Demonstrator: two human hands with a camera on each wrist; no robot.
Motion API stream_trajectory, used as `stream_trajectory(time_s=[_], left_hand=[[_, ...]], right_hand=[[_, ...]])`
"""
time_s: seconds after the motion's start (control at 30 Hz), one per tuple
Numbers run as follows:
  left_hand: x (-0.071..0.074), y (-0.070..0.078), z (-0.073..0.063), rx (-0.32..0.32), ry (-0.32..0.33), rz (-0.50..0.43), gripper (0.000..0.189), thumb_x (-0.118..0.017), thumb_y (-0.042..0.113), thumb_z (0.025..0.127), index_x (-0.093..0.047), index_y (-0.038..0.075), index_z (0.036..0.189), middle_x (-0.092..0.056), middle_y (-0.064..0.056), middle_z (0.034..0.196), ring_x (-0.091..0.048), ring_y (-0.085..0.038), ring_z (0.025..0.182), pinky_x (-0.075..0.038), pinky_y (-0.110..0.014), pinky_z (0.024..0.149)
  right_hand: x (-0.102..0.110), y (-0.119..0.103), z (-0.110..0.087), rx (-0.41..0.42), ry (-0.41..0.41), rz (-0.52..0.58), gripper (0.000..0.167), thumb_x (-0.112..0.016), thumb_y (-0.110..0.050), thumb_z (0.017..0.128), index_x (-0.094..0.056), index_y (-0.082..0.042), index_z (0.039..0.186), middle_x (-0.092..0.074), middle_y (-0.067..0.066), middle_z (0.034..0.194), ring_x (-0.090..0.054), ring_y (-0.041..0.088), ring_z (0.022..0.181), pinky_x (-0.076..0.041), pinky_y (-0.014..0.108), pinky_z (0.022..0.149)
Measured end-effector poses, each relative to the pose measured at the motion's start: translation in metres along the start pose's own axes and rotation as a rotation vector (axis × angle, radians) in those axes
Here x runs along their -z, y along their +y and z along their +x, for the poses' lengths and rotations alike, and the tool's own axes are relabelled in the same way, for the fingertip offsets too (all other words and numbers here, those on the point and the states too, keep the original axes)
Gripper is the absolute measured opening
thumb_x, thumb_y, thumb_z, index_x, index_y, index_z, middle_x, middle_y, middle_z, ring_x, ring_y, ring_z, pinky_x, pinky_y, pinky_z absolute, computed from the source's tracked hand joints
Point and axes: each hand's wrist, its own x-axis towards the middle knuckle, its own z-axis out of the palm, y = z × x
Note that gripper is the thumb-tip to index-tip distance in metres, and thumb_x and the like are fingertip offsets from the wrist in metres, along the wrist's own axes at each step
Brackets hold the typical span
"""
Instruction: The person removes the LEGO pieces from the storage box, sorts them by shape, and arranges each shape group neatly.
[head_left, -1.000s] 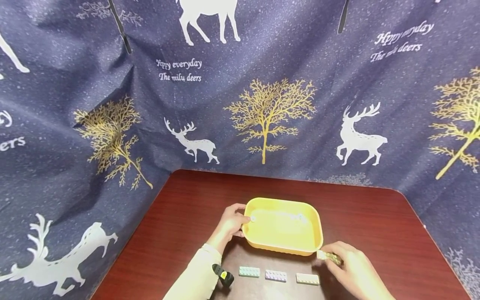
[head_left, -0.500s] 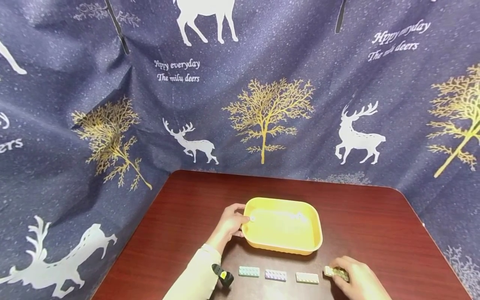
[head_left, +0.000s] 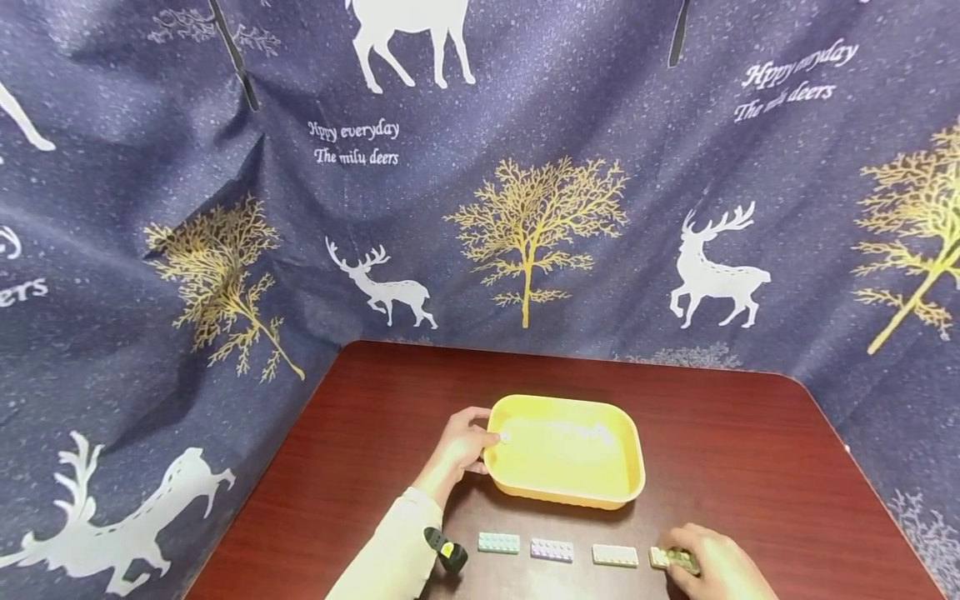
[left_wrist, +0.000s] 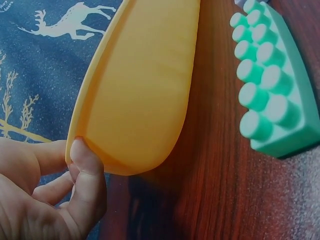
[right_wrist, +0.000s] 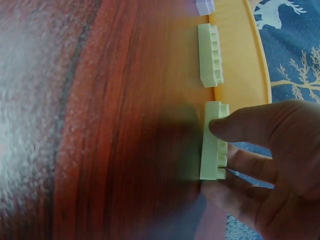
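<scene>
My left hand (head_left: 459, 446) pinches the left rim of a yellow plastic tub (head_left: 562, 467), thumb inside the wall and fingers outside. At the right end of a row of building bricks, my right hand (head_left: 712, 562) holds a pale yellow-green brick (right_wrist: 211, 155) between thumb and fingers, down at the table. Left of it in that row lie a cream-looking brick (head_left: 615, 556), a lilac brick (head_left: 552, 549) and a mint-green brick (head_left: 498, 542), studs up. The fingers partly cover the held brick in the head view.
The dark red wooden table (head_left: 405, 375) carries the tub behind the brick row. A dark blue cloth (head_left: 480, 208) printed with deer and trees hangs behind and at the sides. A black strap (head_left: 447, 552) crosses the left sleeve.
My right hand has brought the pale yellow-green brick from beside the tub's front right corner down to the right end of the row. The left hand stays on the tub.
</scene>
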Motion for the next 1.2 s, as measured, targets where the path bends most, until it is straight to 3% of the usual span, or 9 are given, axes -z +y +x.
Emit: stream_trajectory(time_s=[0.5, 0.87, 0.93, 1.1, 1.2], left_hand=[[0.000, -0.005, 0.002, -0.009, -0.004, -0.001, 0.051, -0.074, 0.001, 0.088, -0.058, 0.003, 0.136, -0.071, -0.024, 0.099, -0.068, -0.024, 0.063, -0.054, -0.025, 0.042], [0.000, -0.007, 0.006, -0.009, -0.003, -0.010, 0.053, -0.075, 0.002, 0.087, -0.057, 0.004, 0.137, -0.071, -0.023, 0.099, -0.069, -0.025, 0.064, -0.055, -0.025, 0.042], [0.001, -0.007, 0.006, -0.008, -0.005, -0.015, 0.054, -0.075, 0.002, 0.086, -0.057, 0.003, 0.138, -0.071, -0.023, 0.099, -0.069, -0.025, 0.063, -0.055, -0.026, 0.042], [0.001, -0.007, 0.006, -0.009, -0.002, -0.017, 0.055, -0.075, 0.002, 0.086, -0.057, 0.003, 0.137, -0.071, -0.022, 0.098, -0.069, -0.025, 0.063, -0.055, -0.025, 0.042], [0.001, -0.007, 0.006, -0.007, -0.004, -0.021, 0.054, -0.075, 0.001, 0.086, -0.057, 0.003, 0.137, -0.071, -0.021, 0.097, -0.068, -0.024, 0.062, -0.055, -0.025, 0.042]], right_hand=[[0.004, 0.002, 0.000, -0.073, -0.121, -0.017, 0.024, -0.086, -0.020, 0.072, -0.069, -0.031, 0.085, -0.052, -0.023, 0.081, -0.043, -0.007, 0.072, -0.041, 0.023, 0.058], [0.019, 0.001, 0.004, -0.036, -0.167, -0.015, 0.037, -0.089, -0.028, 0.072, -0.069, -0.025, 0.103, -0.059, -0.015, 0.096, -0.051, -0.005, 0.081, -0.048, 0.024, 0.063], [0.022, -0.002, 0.006, -0.042, -0.148, -0.041, 0.038, -0.089, -0.028, 0.073, -0.069, -0.026, 0.106, -0.059, -0.015, 0.097, -0.054, -0.003, 0.083, -0.051, 0.025, 0.065], [0.027, -0.013, 0.016, -0.003, 0.048, -0.130, 0.041, -0.091, -0.018, 0.069, -0.071, -0.020, 0.106, -0.063, -0.014, 0.096, -0.061, 0.001, 0.083, -0.056, 0.027, 0.067], [0.031, -0.021, 0.024, -0.011, 0.130, -0.119, 0.041, -0.090, -0.012, 0.069, -0.072, -0.018, 0.105, -0.066, -0.012, 0.098, -0.063, 0.000, 0.081, -0.057, 0.026, 0.066]])
